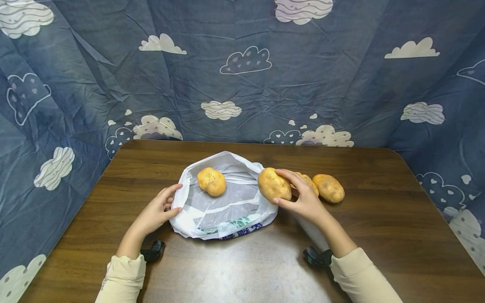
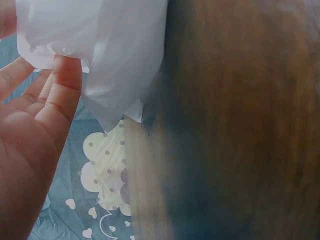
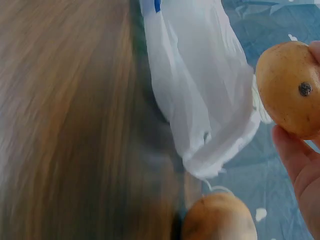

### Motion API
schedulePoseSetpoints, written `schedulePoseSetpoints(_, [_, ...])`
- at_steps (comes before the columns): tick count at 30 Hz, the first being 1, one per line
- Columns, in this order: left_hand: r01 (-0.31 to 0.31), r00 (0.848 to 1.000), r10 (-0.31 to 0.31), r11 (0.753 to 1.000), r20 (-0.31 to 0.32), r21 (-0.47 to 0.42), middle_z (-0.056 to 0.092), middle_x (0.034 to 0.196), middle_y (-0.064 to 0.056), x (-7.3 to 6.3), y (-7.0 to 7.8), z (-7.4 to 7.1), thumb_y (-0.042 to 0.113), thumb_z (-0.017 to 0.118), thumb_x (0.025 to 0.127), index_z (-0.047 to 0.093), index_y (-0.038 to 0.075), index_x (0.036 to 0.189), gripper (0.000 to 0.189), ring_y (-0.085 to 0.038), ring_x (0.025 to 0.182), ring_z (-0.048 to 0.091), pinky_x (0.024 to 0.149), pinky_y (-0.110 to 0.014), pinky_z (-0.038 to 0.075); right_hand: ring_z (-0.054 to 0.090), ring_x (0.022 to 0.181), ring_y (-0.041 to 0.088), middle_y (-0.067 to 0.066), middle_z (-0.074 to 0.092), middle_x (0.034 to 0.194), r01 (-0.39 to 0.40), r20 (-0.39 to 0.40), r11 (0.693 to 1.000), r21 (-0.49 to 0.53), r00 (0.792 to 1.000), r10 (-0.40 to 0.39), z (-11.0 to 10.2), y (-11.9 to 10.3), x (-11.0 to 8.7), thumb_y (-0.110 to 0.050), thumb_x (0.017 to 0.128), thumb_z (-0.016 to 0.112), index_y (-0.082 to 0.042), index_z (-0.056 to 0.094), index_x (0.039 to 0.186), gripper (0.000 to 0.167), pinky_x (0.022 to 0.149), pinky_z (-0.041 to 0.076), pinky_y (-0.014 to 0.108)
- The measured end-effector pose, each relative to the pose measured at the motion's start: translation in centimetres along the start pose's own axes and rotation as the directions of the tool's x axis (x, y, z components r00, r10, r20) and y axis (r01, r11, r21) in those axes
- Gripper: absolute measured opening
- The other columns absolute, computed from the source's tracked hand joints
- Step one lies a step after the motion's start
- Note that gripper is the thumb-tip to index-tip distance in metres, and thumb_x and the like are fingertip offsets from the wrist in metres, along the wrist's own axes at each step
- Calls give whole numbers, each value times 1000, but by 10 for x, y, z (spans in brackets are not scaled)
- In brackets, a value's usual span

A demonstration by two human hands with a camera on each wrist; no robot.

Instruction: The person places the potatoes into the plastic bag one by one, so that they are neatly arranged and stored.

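Here, centre frame, the left hand point(image 1: 156, 213) grasps a white plastic bag point(image 1: 187, 221) holding one lumpy yellow potato point(image 1: 211, 182); the right hand point(image 1: 304, 201) clutches an oval golden-brown potato point(image 1: 273, 185) at the bag's right rim.

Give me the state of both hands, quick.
Left hand: open, touching the edge of the white bag.
Right hand: closed on a potato, holding it.

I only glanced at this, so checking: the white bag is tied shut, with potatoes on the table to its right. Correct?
Not quite: the white bag is open, as the head view shows. Potatoes do lie on the table to its right.
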State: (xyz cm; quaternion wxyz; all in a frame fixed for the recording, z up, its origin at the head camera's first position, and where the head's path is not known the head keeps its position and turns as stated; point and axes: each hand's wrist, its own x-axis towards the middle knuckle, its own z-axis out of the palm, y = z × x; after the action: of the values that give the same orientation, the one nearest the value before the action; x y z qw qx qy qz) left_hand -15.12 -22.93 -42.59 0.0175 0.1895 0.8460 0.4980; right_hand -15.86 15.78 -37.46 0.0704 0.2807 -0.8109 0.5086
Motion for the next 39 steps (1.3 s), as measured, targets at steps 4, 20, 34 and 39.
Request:
schedulePoseSetpoints(4, [-1,1000,1,1000,2,3,39,120,-27,-1,0,-1,-6,65,78,33,-6,132,63,-32,94,54,73,-30,48,40,115,28,18,42,128,-6,6,1000,5,1000,6,9,0,11,2,70,74,4,42,128,66,90,40,39])
schedulePoseSetpoints(20, [-14,1000,14,1000,3,-3,38,121,-28,0,-3,0,-8,64,77,32,-7,132,63,-34,94,54,74,-33,48,41,116,31,17,40,129,-100,42,984,147,995,95,39,4,50,0,73,72,1,42,129,64,88,41,44])
schedulePoseSetpoints(34, [-10,1000,10,1000,-1,23,41,119,-23,2,-7,-1,-7,64,77,35,-2,133,63,-30,93,54,75,-29,48,41,116,34,19,37,132,-151,85,970,188,987,137,58,18,67,2,74,71,2,40,130,64,86,43,39])
schedulePoseSetpoints(39, [-1,1000,1,1000,3,24,40,121,-23,2,-7,-1,-7,64,78,35,-1,133,63,-31,94,54,75,-30,48,42,114,37,21,37,132,-167,91,967,191,984,152,64,24,71,4,73,70,4,40,129,64,86,42,42])
